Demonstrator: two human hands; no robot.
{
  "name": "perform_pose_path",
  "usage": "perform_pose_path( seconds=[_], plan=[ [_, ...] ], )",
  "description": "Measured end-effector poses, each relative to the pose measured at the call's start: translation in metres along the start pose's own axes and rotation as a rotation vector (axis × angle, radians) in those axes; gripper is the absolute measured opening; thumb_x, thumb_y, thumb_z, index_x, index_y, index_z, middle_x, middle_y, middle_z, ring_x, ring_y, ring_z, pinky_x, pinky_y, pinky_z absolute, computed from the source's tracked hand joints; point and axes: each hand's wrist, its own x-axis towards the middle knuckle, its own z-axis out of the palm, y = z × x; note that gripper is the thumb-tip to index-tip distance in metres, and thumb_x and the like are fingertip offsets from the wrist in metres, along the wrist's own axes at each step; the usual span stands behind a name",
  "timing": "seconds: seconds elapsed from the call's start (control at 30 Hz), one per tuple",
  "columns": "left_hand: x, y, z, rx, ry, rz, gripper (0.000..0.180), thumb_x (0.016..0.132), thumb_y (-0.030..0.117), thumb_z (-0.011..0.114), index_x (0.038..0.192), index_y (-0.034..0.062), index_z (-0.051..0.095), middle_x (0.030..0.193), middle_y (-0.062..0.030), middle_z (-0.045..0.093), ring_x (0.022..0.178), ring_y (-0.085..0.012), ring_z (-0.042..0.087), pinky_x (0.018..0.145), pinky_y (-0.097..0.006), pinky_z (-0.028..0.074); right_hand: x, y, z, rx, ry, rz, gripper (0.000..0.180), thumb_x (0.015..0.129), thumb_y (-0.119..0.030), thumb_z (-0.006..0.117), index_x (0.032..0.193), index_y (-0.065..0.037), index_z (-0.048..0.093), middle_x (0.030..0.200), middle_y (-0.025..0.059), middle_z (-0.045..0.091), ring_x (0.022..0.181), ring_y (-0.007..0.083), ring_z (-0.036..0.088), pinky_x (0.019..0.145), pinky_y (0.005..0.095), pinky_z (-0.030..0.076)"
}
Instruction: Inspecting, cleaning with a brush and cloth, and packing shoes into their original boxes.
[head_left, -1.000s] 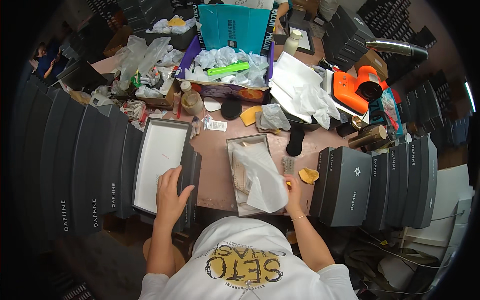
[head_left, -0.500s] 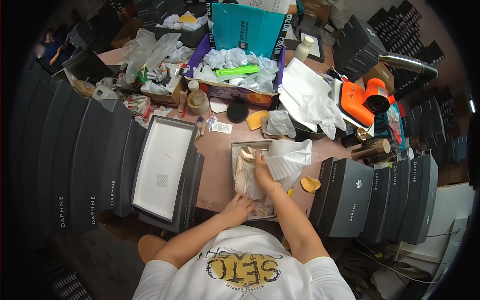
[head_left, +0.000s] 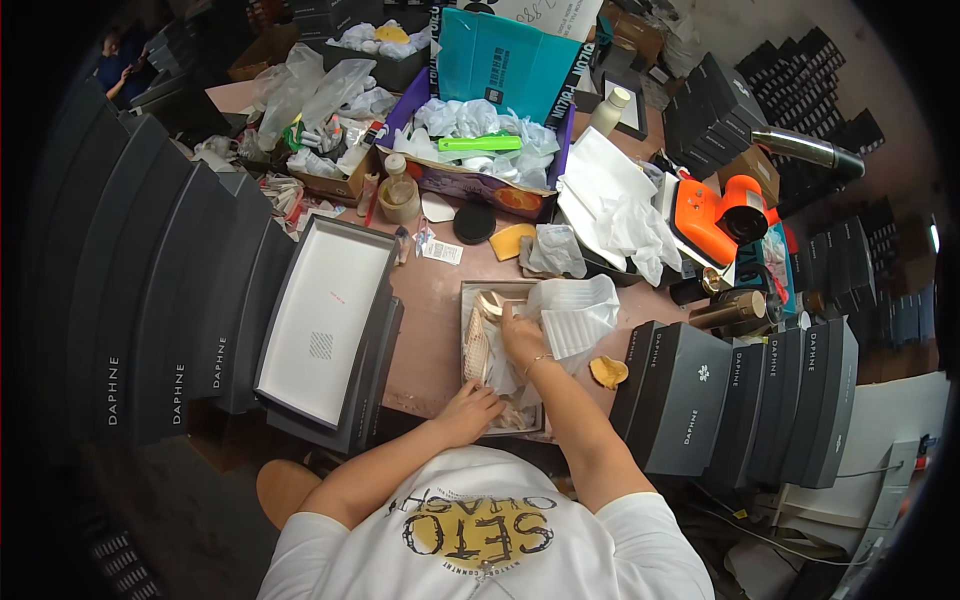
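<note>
both ends of the pale shoe (head_left: 478,347), lying toward 9 o'clock in the open shoebox (head_left: 463,320), are best steadied lightly, left hand (head_left: 470,413) at 7 o'clock, right hand (head_left: 523,342) near 12, fingers too hidden to tell pinching from resting.

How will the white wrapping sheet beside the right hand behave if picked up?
The white wrapping sheet is probably floppy: it spreads in creases and folds over the open box's right edge. Likely light for its size, since it looks thin. Pushed, it would probably crumple or slide, as much of it lies loose past the box.
</note>
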Motion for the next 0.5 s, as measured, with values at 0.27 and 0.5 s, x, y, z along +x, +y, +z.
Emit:
perform_pose_path(
  seconds=[0.27, 0.5],
  plan=[
    [-0.001, -0.002, -0.004, -0.229, 0.063, -0.011, 0.045, 0.076, 0.010, 0.062, 0.120, 0.0054, 0.055, 0.119, -0.0120, 0.056, 0.121, -0.0304, 0.046, 0.107, -0.049, 0.026, -0.031, 0.037, -0.106, 0.957, -0.266, -0.012, 0.028, 0.088, -0.016, 0.060, 0.111, -0.001, 0.059, 0.089, 0.0118, 0.067, 0.078, 0.0234, 0.063, 0.072, 0.0337, 0.050],
    [0.011, -0.032, -0.141, -1.349, 0.614, -0.381, 0.060, 0.098, 0.048, 0.037, 0.130, -0.0017, 0.047, 0.122, -0.0128, 0.057, 0.114, -0.0176, 0.053, 0.100, -0.031, 0.039, -0.062, 0.021, -0.191, 1.049, -0.629, -0.185, 0.029, 0.090, -0.026, 0.061, 0.106, -0.001, 0.062, 0.089, 0.0006, 0.063, 0.081, 0.0090, 0.054, 0.073, 0.0255, 0.045]
  ],
)
